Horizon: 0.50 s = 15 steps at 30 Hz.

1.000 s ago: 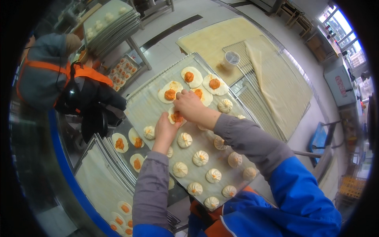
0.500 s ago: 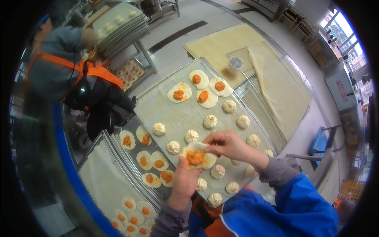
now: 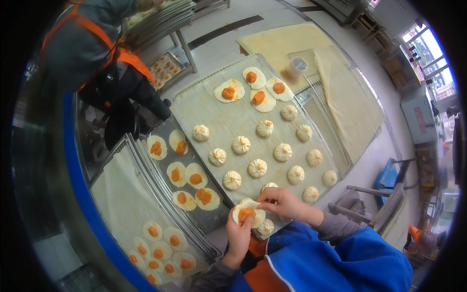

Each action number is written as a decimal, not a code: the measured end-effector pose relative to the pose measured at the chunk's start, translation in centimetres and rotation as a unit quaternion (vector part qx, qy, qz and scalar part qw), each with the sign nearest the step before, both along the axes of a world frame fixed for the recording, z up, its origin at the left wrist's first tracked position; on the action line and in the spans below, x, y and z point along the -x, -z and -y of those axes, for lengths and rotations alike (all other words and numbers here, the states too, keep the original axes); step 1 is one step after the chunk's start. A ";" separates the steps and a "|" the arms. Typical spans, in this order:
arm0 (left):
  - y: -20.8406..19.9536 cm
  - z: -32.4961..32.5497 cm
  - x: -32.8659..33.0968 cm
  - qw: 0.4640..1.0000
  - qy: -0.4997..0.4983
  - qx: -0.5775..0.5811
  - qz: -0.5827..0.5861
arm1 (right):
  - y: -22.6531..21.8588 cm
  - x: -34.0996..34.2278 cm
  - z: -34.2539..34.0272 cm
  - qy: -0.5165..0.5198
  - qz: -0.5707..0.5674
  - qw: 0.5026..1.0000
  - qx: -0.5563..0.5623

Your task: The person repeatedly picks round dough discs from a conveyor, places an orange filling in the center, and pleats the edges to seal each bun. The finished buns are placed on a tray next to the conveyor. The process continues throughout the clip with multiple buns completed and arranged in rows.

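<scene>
My left hand (image 3: 239, 234) cups a round dough wrapper with orange filling (image 3: 247, 213), thumb pressing the filling. My right hand (image 3: 283, 203) pinches the wrapper's far edge with its fingertips. Both hands hover over the near end of a cloth-lined wire tray (image 3: 208, 105). On that tray lie several pleated, closed buns (image 3: 257, 168) in rows. At its far end lie several flat wrappers with orange filling (image 3: 229, 91).
A metal tray (image 3: 168, 158) to the left holds several open filled wrappers. Stacked trays (image 3: 121, 194) lie further left, more filled wrappers below them. A person in grey with orange straps (image 3: 92, 44) stands at upper left. A cup (image 3: 297, 66) and folded cloth (image 3: 343, 92) sit beyond.
Both hands drew back from the tray's far end toward my body, carrying one filled wrapper. The right fingers now fold its edge. The view tilted down.
</scene>
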<state>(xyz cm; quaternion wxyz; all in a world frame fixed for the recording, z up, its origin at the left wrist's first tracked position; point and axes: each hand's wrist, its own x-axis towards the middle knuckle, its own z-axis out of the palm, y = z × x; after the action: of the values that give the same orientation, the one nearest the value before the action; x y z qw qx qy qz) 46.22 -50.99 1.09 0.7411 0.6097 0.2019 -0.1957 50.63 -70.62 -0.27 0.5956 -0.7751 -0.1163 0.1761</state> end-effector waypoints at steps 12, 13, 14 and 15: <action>2.0 -1.2 2.3 0.994 0.078 -0.069 -0.015 | -1.6 1.5 -0.7 -0.067 0.083 0.991 0.076; 2.2 -1.2 2.3 0.998 0.051 -0.003 -0.038 | -1.6 1.6 -0.7 -0.081 0.113 0.988 0.073; 2.4 -1.2 2.3 0.995 0.024 0.048 -0.082 | -1.6 1.6 -0.7 -0.086 0.141 0.984 0.067; 2.4 -1.3 2.4 0.987 -0.004 0.105 -0.125 | -1.8 1.7 -0.7 -0.088 0.162 0.981 0.060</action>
<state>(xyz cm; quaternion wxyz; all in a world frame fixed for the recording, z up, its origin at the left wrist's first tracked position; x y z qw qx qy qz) 43.80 -49.69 -1.27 0.7710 0.4983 0.2734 -0.2873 48.92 -69.95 1.50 0.5038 -0.8142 -0.2681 0.1067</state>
